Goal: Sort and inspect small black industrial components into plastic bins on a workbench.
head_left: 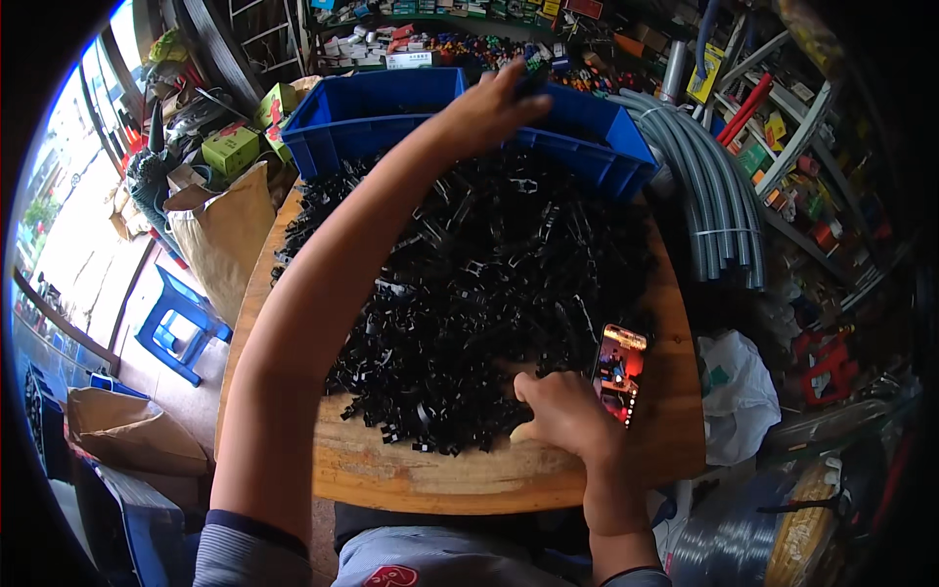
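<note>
A large heap of small black plastic parts [460, 293] covers most of a wooden table [440, 479]. My left arm stretches across the heap to the far side. There my left hand [489, 108] is over two blue plastic bins [333, 132], with a black plastic part [532, 84] between its thumb and fingers. The part's exact shape is too dark to make out. At the heap's near right edge is my right hand [567, 416], its thumb and index finger apart and nothing visible between them. Just right of it lies a phone [620, 372] with a lit screen.
Grey coiled hose [699, 186] hangs beyond the table's right edge, near crowded shelves. A white plastic bag [738, 401] sits at the right. Left of the table are a blue stool [176, 328] and a brown paper sack [230, 230]. Small coloured goods fill the back.
</note>
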Demonstrator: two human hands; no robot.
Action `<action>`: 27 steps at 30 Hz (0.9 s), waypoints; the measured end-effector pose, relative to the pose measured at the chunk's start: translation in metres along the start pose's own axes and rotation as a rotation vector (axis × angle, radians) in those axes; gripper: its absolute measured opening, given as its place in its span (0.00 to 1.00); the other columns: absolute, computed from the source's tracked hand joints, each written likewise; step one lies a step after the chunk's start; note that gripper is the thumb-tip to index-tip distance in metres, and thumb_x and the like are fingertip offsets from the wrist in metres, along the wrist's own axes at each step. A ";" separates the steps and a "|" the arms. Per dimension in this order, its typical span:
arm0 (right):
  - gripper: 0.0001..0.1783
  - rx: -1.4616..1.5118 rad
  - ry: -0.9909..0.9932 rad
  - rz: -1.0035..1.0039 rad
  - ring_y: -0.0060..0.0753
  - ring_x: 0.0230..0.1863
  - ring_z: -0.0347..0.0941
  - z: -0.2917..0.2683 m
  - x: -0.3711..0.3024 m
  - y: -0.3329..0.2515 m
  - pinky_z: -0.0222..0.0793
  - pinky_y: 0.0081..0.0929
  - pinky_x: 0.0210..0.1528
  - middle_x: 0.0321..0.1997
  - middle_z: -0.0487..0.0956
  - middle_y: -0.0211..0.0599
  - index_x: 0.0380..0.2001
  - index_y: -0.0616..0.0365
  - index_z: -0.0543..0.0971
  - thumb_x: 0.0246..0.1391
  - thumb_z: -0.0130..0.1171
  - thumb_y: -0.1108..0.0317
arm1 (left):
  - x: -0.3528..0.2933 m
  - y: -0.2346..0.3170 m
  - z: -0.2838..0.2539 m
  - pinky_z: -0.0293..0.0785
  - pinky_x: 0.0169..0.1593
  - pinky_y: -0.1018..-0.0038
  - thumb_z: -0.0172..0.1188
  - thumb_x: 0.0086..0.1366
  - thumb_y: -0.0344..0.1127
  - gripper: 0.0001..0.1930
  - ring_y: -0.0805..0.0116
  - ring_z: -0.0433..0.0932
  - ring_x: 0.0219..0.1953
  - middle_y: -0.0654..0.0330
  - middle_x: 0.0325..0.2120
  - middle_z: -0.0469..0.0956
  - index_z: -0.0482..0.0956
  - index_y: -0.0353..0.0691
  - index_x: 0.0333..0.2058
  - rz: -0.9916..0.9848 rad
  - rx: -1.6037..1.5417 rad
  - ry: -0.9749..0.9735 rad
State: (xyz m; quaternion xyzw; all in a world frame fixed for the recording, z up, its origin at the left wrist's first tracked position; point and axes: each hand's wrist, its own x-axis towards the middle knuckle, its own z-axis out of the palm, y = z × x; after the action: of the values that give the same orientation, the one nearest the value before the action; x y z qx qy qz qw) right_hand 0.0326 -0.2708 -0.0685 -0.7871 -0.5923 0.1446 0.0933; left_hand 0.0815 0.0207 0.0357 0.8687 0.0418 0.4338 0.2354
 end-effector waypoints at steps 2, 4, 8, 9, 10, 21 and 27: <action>0.22 0.032 -0.076 0.014 0.48 0.31 0.76 0.009 0.011 0.001 0.72 0.35 0.33 0.28 0.77 0.45 0.34 0.60 0.74 0.34 0.70 0.64 | 0.017 -0.005 0.013 0.74 0.34 0.60 0.54 0.61 0.44 0.19 0.50 0.76 0.38 0.48 0.40 0.75 0.68 0.42 0.48 0.137 0.207 0.247; 0.21 0.045 -0.038 0.033 0.49 0.32 0.75 0.012 0.011 0.007 0.72 0.36 0.33 0.29 0.76 0.46 0.33 0.61 0.73 0.35 0.69 0.66 | -0.009 0.056 0.009 0.69 0.50 0.67 0.58 0.56 0.37 0.20 0.56 0.69 0.51 0.50 0.49 0.69 0.71 0.49 0.50 0.092 0.414 -0.378; 0.17 0.101 0.113 -0.022 0.51 0.33 0.74 0.018 0.020 0.009 0.72 0.38 0.34 0.34 0.74 0.47 0.32 0.62 0.73 0.37 0.67 0.70 | -0.132 0.060 0.009 0.65 0.54 0.68 0.59 0.47 0.34 0.17 0.57 0.59 0.61 0.53 0.56 0.64 0.78 0.49 0.39 0.680 0.337 -0.784; 0.16 0.123 0.186 -0.046 0.52 0.34 0.74 0.021 0.025 0.010 0.72 0.38 0.34 0.35 0.73 0.48 0.32 0.63 0.73 0.38 0.66 0.71 | -0.154 0.050 0.011 0.65 0.54 0.68 0.59 0.47 0.34 0.17 0.57 0.59 0.61 0.53 0.56 0.64 0.78 0.49 0.39 0.674 0.338 -0.785; 0.15 0.145 0.258 -0.067 0.52 0.34 0.74 0.025 0.029 0.011 0.72 0.39 0.34 0.36 0.73 0.48 0.32 0.63 0.73 0.39 0.65 0.72 | -0.171 0.043 0.014 0.65 0.53 0.67 0.58 0.49 0.33 0.15 0.58 0.59 0.60 0.53 0.55 0.65 0.78 0.48 0.38 0.597 0.341 -0.743; 0.11 0.054 0.384 -0.162 0.50 0.34 0.74 0.016 0.028 0.017 0.72 0.39 0.36 0.35 0.73 0.46 0.31 0.62 0.75 0.42 0.63 0.71 | -0.194 0.022 -0.021 0.64 0.52 0.66 0.55 0.53 0.32 0.16 0.58 0.60 0.59 0.55 0.54 0.66 0.74 0.45 0.43 0.219 0.386 -0.755; 0.11 0.047 0.024 0.083 0.49 0.34 0.74 -0.014 -0.012 0.006 0.71 0.39 0.36 0.34 0.74 0.43 0.31 0.61 0.74 0.43 0.62 0.70 | -0.237 0.078 -0.070 0.60 0.56 0.57 0.55 0.57 0.38 0.21 0.57 0.58 0.61 0.54 0.57 0.62 0.69 0.50 0.52 0.020 0.324 -0.610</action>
State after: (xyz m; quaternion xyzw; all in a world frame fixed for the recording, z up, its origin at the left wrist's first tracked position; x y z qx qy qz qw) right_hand 0.0394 -0.2839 -0.0554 -0.8103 -0.5544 0.1525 0.1128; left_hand -0.1303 -0.0880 -0.0674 0.9848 0.0291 0.1444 0.0918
